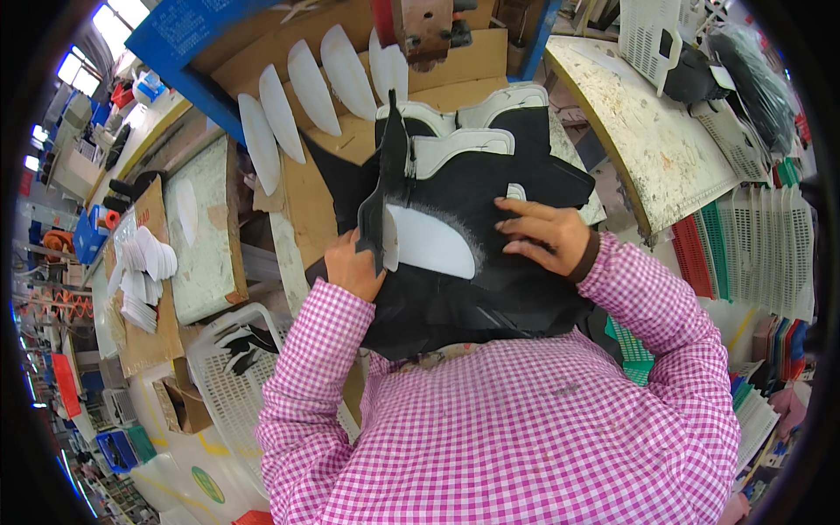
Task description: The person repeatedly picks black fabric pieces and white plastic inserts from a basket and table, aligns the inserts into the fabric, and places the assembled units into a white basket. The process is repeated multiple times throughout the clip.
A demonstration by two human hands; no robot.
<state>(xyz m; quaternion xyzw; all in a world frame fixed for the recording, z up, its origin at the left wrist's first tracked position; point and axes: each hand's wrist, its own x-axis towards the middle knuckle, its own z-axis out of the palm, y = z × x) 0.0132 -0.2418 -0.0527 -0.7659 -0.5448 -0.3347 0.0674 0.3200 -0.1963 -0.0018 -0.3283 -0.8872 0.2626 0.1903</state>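
Observation:
My left hand (352,267) is closed on the raised edge of a black sheet piece (376,206), which stands up from the stack beside a white half-moon piece (435,248). That white piece lies flat on black sheet material (490,293) and has a fuzzy pale border along its curved edge. My right hand (547,234) rests on the black material with its fingers apart. Near its fingertips is a small white patch (516,191). Further back, white curved pieces (464,153) lie on the black layers. The undersides of my left fingers are hidden.
Several white half-moon pieces (311,87) are spread across brown cardboard (254,66) behind the work. A metal machine head (427,26) hangs over the far middle. White pieces are piled (144,267) on the left. A perforated basket (223,372) stands lower left; a worn table (647,131) is at right.

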